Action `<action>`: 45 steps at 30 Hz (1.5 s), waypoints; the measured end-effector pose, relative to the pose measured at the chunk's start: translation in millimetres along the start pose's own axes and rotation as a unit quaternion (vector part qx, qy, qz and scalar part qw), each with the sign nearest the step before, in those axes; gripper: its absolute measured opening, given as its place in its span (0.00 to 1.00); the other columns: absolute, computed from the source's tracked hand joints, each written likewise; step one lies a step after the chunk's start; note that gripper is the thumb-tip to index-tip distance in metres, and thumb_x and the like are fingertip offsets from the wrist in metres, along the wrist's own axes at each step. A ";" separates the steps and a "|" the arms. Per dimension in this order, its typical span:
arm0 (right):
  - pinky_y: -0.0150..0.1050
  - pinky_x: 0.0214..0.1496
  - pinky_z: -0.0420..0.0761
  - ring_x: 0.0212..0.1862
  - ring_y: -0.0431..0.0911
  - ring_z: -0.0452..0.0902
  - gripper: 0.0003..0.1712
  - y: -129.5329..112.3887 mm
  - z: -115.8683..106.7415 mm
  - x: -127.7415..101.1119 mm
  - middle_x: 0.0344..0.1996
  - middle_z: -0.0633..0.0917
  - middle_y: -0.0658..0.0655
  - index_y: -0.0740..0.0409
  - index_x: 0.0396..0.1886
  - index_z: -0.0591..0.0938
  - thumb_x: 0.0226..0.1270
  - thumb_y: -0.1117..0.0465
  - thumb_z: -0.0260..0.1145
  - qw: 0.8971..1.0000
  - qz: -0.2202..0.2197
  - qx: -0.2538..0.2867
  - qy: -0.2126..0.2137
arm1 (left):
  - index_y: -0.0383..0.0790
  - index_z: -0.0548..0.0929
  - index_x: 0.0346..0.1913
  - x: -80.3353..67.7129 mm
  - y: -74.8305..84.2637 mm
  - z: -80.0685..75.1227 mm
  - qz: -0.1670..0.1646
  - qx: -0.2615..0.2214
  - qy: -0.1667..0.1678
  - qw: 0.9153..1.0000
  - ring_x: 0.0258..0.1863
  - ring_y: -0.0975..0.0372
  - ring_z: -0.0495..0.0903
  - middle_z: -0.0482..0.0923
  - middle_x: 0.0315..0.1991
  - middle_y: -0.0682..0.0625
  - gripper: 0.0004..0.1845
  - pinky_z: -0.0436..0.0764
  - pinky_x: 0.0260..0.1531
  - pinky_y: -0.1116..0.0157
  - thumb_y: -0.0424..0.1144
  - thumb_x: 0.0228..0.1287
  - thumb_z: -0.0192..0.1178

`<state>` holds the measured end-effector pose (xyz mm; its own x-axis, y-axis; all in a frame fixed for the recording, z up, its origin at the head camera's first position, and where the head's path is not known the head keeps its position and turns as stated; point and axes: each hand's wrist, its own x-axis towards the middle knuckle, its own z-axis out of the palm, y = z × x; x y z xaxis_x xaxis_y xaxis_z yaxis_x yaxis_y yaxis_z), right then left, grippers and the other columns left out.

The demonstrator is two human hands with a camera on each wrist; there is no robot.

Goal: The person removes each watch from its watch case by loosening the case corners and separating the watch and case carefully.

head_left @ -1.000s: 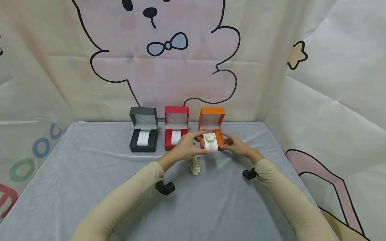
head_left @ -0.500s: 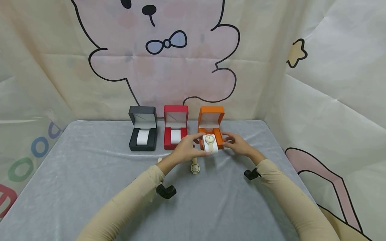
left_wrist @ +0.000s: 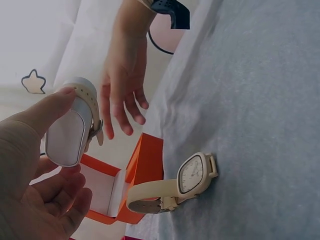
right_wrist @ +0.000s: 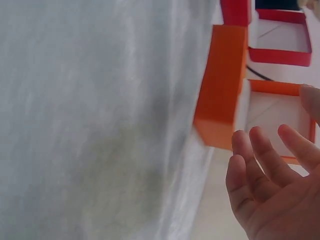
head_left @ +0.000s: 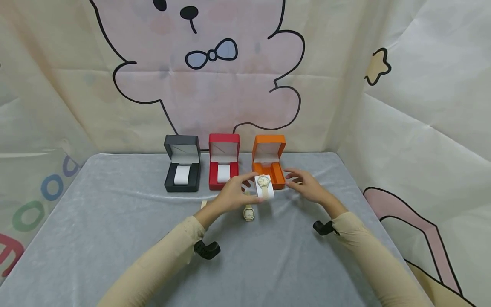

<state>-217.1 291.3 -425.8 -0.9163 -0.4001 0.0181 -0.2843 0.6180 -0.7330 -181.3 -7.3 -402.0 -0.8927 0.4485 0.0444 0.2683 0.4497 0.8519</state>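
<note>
Two hands work before the orange box [head_left: 269, 164]. Left hand [head_left: 233, 194] pinches the white cushion with watch [head_left: 264, 186], now lifted out of the box; right hand [head_left: 307, 186], fingers spread, has drawn back holding nothing.

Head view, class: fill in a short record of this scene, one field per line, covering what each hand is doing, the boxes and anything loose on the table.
Left hand: pinches a white cushion with a cream round-faced watch strapped round it, held just in front of the orange box
Right hand: open, fingers spread, beside the orange box, holding nothing
Boxes: black box, red box, orange box, all lids up; black and red each hold a white cushion
Loose on table: a cream square-faced watch
</note>
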 end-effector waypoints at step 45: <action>0.49 0.60 0.81 0.62 0.63 0.75 0.34 -59.0 42.3 -55.9 0.71 0.72 0.64 0.55 0.75 0.68 0.71 0.57 0.66 0.991 -0.091 0.097 -0.029 | 0.43 0.76 0.69 -30.2 -14.8 19.6 0.031 -0.029 0.007 0.999 0.51 0.49 0.80 0.82 0.58 0.46 0.41 0.83 0.50 0.51 0.47 0.50 0.79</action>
<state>-137.2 248.6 -412.3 -0.8360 -0.5339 0.1270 -0.3784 0.3932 -0.8380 -151.2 -12.3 -426.2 -0.8796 0.4638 0.1055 0.3027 0.3747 0.8763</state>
